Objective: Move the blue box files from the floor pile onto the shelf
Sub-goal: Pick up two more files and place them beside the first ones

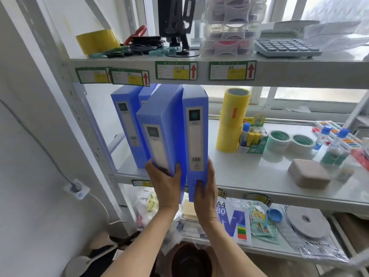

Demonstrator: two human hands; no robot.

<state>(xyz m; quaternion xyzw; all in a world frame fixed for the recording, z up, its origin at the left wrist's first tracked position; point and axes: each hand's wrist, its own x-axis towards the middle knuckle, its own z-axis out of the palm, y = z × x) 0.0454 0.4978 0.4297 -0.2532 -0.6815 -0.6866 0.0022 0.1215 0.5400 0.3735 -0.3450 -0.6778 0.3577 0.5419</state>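
The left hand [164, 182] is gripping the bottom end of a tilted blue box file [159, 126], its fingers wrapping the spine's lower corner, the file leaning left. The right hand [205, 186] is holding an upright blue box file [194, 136] just to its right, fingers closing around the spine's base by the round finger hole. Both files are sitting at the near edge of the middle shelf [249, 176]. Two more blue box files [127, 120] are standing farther back on the left. Yellow tape rolls [232, 120] are standing to the right.
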